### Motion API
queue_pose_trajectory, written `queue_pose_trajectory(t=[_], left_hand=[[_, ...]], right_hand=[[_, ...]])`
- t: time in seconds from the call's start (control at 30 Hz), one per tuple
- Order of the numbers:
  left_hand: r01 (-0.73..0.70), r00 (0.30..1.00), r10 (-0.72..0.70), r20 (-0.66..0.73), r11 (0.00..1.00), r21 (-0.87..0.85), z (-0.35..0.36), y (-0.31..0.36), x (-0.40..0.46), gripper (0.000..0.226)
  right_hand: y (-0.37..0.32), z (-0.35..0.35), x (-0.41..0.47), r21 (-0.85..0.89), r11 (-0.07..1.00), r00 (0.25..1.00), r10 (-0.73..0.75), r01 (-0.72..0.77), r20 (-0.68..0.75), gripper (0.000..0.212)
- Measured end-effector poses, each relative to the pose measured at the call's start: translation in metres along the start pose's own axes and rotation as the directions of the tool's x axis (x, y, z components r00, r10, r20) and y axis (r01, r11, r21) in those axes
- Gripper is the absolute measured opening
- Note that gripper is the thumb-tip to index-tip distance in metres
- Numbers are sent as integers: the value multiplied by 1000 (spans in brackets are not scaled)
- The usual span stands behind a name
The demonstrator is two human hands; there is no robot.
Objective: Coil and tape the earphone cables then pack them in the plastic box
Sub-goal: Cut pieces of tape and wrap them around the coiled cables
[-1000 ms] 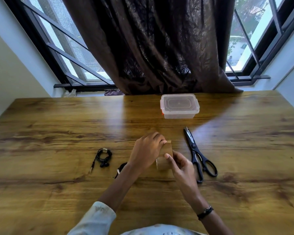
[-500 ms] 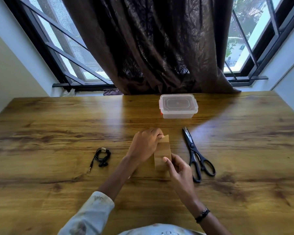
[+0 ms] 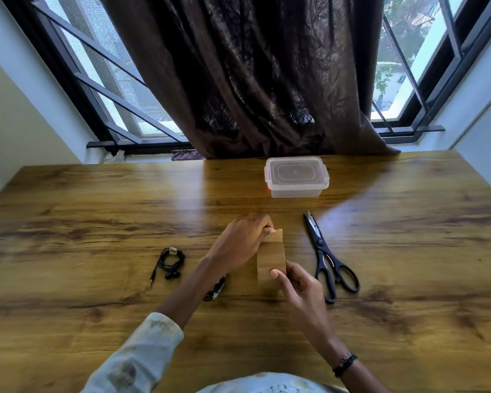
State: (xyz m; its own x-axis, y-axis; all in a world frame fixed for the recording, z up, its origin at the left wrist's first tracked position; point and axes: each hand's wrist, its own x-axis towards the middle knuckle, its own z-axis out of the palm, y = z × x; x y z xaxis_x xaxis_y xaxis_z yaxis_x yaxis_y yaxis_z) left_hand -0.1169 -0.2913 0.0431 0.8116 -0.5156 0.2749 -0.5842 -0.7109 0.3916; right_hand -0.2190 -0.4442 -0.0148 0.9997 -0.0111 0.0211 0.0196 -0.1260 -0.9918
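My right hand (image 3: 298, 282) grips a roll of brown tape (image 3: 268, 279) at the table's middle, thumb pressed on its outer face. My left hand (image 3: 240, 242) pinches the free end of the tape strip (image 3: 271, 251) and holds it stretched away from the roll. A coiled black earphone (image 3: 170, 262) bound with tape lies to the left of my left forearm. A second black earphone (image 3: 216, 289) shows partly from under that forearm. The clear plastic box (image 3: 296, 177) stands lidded at the far middle of the table.
Black scissors (image 3: 328, 262) lie shut to the right of my right hand, blades pointing away from me. The wooden table (image 3: 97, 222) reaches to a dark curtain and a barred window at the back.
My left hand has drawn the tape end farther from the roll, so a longer strip is out. The second earphone shows again beneath my left forearm.
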Motion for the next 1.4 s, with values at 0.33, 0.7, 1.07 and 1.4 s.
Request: queue_pose_trajectory(t=[0.33,0.7,1.07,1.4], left_hand=[[81,997,-82,-1,991,-102,-4,-8,5,12],[13,970,57,238,958,-287,-32,4,6,6],[-86,966,140,216,966,-244,-30,8,7,17],[-85,969,141,205,962,-260,-30,5,6,14]], right_hand=[[-4,-2,-10,-68,996,998,-51,52,25,21],[-5,-52,-18,-590,806,988,-124,47,-91,29],[3,-78,1,-920,252,953,43,-300,-299,38],[-1,-62,13,-941,138,945,154,-310,-289,56]])
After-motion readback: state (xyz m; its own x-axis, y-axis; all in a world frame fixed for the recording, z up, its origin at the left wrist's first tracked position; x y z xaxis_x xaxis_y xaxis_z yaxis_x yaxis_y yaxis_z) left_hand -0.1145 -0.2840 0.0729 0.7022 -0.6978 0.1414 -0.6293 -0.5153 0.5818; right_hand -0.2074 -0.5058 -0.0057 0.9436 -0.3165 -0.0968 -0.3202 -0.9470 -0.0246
